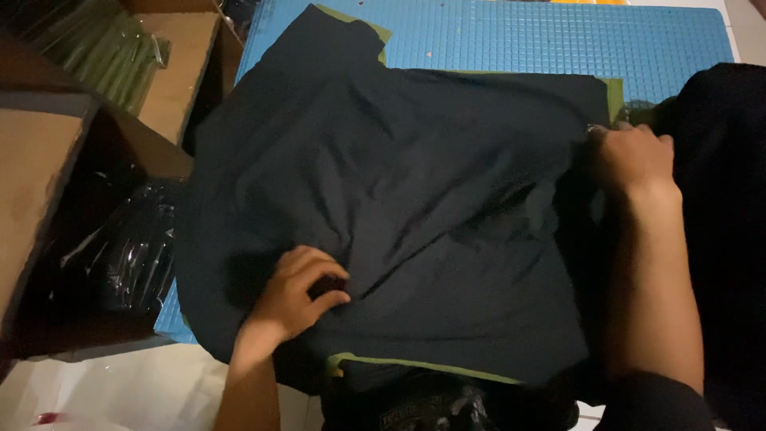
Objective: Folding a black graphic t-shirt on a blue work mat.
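Blue gridded mat [511, 36] shows bare only along the frame's top. Your left hand [297, 291] pinches a fold of the dark garment [415, 207] at lower centre; your right hand [634, 156] curls on its right edge. Cardboard boxes [48, 175] crowd the left.

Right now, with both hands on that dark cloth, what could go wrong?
1. The left hand pinches a fold of the dark garment, which lies creased; smoothing may just push the wrinkles elsewhere.
2. The right hand holds the far edge over the green board; an uneven pull could drag the garment off it.
3. The garment's left side overhangs the blue mat toward the open cardboard box, so it might slip over the edge.
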